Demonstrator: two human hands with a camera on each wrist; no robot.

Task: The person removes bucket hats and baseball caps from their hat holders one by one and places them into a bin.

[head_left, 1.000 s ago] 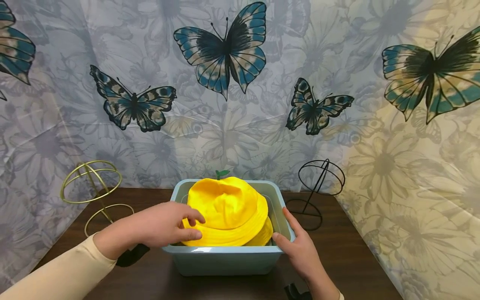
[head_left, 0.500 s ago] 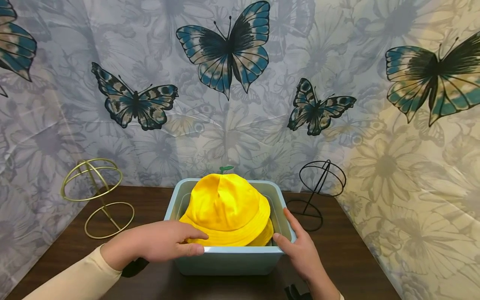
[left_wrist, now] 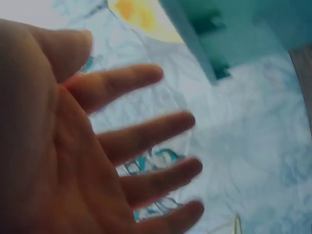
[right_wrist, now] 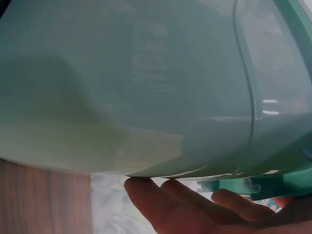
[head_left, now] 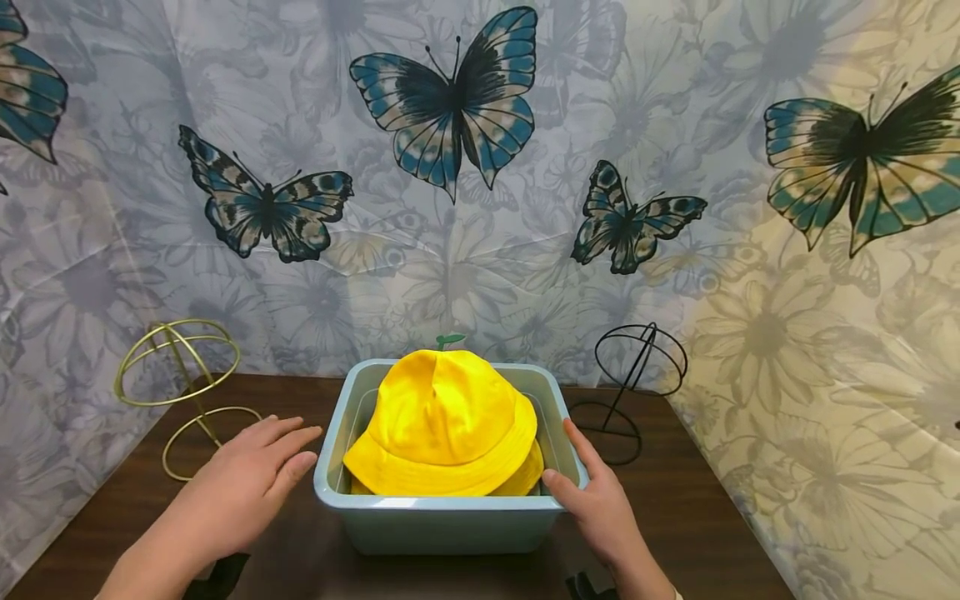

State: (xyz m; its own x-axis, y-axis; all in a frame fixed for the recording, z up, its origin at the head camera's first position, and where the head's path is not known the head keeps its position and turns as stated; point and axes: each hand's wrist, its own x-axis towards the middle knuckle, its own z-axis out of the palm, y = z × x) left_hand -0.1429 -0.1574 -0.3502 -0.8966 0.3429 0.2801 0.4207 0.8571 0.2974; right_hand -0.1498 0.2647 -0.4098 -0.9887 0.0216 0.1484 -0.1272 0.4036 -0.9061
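A pale blue-green plastic basin (head_left: 450, 529) stands on the table with a yellow bucket hat (head_left: 442, 417) lying crown up inside it. More yellow brim (head_left: 528, 473) shows from beneath, and a small green sprout (head_left: 450, 340) sticks up behind the crown. My right hand (head_left: 596, 500) grips the basin's right rim, thumb over the edge; in the right wrist view its fingers (right_wrist: 168, 207) lie against the outer wall. Left of the basin, my left hand (head_left: 258, 479) is held in the air with nothing in it. The left wrist view shows its fingers (left_wrist: 146, 134) spread.
A gold wire hat stand (head_left: 180, 358) is at the left rear, partly behind my left hand. At the right rear is a black wire stand (head_left: 633, 375). A butterfly-print cloth (head_left: 465, 275) hangs behind the dark wooden table (head_left: 690, 533).
My left hand has left the hat's brim and moved left, clear of the basin. The hat's crown, dented before, now stands fuller. My right hand has stayed on the rim.
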